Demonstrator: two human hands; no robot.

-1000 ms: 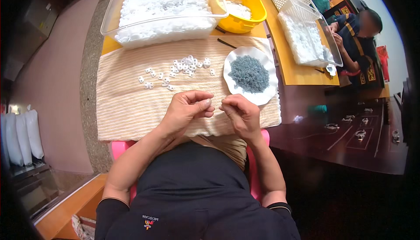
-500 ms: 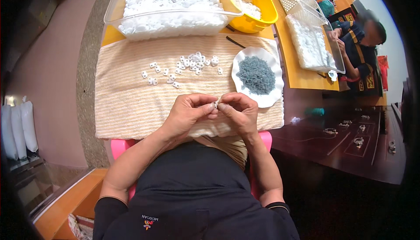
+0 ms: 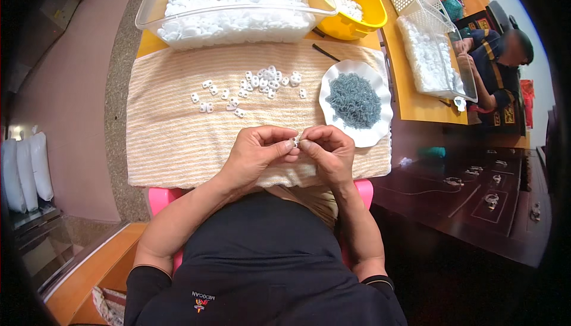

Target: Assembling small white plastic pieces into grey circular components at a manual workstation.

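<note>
My left hand (image 3: 257, 150) and my right hand (image 3: 331, 152) meet over the front part of a striped cloth (image 3: 172, 141). Thumb and fingers of my left hand pinch a small white plastic piece (image 3: 295, 142). From the other side my right fingertips press together at the same piece; whether they also hold something tiny is hidden. Beyond my hands, several white two-holed plastic pieces (image 3: 272, 78) lie loose on the cloth. To the right, a white wavy-rimmed plate (image 3: 360, 138) holds a heap of small grey-blue translucent bits (image 3: 354, 100).
A clear plastic bin (image 3: 238, 19) of white pieces stands at the back, beside a yellow basin (image 3: 357, 27). A thin black stick (image 3: 325, 52) lies near the plate. At the right, a person (image 3: 496, 58) works at another bin (image 3: 437, 93). A pink seat (image 3: 160, 200) shows beneath me.
The whole view has shifted slightly. My hands stay together at the white piece, with only small finger movement.
</note>
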